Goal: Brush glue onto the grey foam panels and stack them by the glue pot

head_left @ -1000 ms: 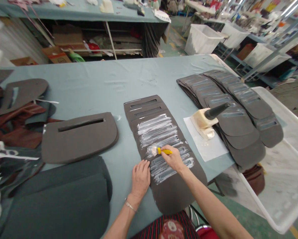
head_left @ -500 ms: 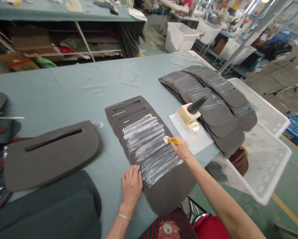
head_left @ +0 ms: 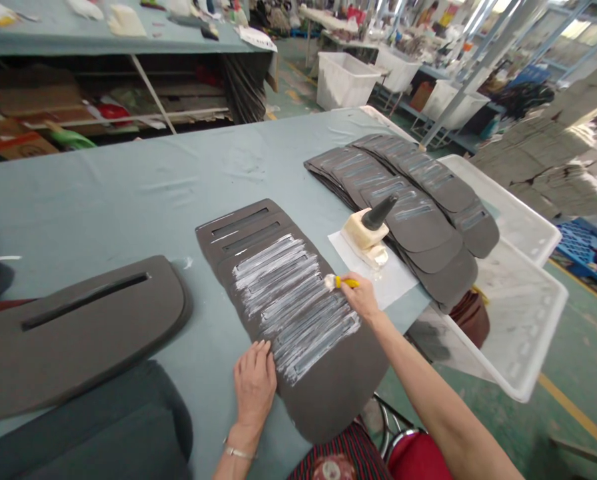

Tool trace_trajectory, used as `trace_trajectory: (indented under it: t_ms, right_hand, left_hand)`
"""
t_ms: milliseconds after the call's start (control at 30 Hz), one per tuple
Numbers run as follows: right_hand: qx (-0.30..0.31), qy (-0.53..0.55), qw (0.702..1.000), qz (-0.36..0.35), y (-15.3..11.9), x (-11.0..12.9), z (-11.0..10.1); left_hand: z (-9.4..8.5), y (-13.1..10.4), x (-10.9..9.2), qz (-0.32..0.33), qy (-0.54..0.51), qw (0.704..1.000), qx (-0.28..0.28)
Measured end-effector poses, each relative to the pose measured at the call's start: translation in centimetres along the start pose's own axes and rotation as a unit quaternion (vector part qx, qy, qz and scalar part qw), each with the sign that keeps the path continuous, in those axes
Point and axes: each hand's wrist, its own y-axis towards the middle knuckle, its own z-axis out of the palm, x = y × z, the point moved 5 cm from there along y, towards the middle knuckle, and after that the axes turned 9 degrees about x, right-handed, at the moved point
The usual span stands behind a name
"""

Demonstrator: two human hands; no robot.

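My right hand [head_left: 359,295] is closed around the yellow handle of a small brush [head_left: 339,283]. Its pale bristles touch the right side of the white-smeared strips on overlapping dark grey panels [head_left: 336,393]. These panels have rounded ends and long slots, and white paste streaks cover their middle. At their left edge, my left hand [head_left: 255,377] lies flat with its fingers stretched out, holding nothing. Right of the brush, a cream glue bottle [head_left: 363,233] with a black cone-shaped piece on it stands on a white sheet [head_left: 401,283].
A fanned stack of similar slotted panels [head_left: 428,230] lies at the right of the blue-green table [head_left: 168,180]. On the left are a thick slotted panel [head_left: 93,340] and dark folded material [head_left: 93,427]. White plastic bins [head_left: 533,333] stand off the right edge.
The whole view has shifted, so the table and things on it appear further left. The brush stays at the right side of the smeared strips, and the left hand keeps its place on the edge.
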Motion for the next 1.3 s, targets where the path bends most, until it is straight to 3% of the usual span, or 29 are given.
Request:
trace_trajectory:
  t_ms: [100, 200, 300, 400, 500, 567, 700, 800, 900, 1033, 1167, 1300]
  right_hand:
    - [-0.009, -0.05, 0.999, 0.002, 1.4, -1.8, -1.8]
    - [-0.021, -0.068, 0.997, -0.019, 1.1, 0.8, -0.9]
    - [-0.024, -0.014, 0.999, -0.044, -0.2, 5.7, 2.1]
    - [0.071, 0.06, 0.988, -0.126, -1.5, 10.8, 6.7]
    - [0.154, 0.068, 0.968, -0.184, -1.9, 13.0, 10.0]
    - [0.148, 0.036, 0.973, -0.171, -1.4, 12.8, 10.3]
    - [0.074, -0.055, 0.989, -0.118, -0.8, 12.1, 8.2]
    - [0.123, -0.061, 0.974, -0.182, -1.3, 12.2, 7.6]
    - [0.136, -0.051, 0.973, -0.177, -0.2, 9.3, 6.1]
    - [0.024, -0.049, 0.997, -0.057, 2.6, 3.6, 1.7]
    - [0.04, -0.031, 0.995, -0.082, 2.8, 2.5, 1.1]
    - [0.001, -0.043, 0.999, -0.027, 2.6, 1.9, 1.0]
  left_hand:
    - [-0.3, 0.1, 0.2, -0.018, -0.026, 0.999, 0.007]
    - [-1.2, 0.8, 0.9, -0.055, -0.081, 0.995, -0.001]
    - [-1.9, 1.9, 1.5, -0.081, -0.098, 0.992, -0.022]
    - [-2.0, 3.1, 1.6, -0.071, -0.054, 0.996, -0.024]
    - [-1.5, 3.5, 1.5, -0.055, -0.003, 0.998, -0.016]
    - [-1.2, 3.5, 1.4, -0.048, 0.015, 0.999, -0.014]
    - [-1.1, 3.3, 1.5, -0.045, 0.022, 0.999, -0.02]
    - [-1.0, 3.2, 1.5, -0.044, 0.022, 0.999, -0.022]
    - [-0.7, 3.2, 1.6, -0.043, 0.02, 0.999, -0.021]
    - [-0.6, 3.3, 1.7, -0.047, 0.018, 0.998, -0.03]
    - [-0.7, 3.3, 1.5, -0.042, 0.014, 0.999, -0.029]
    - [-0.9, 3.2, 1.6, -0.048, 0.001, 0.999, -0.024]
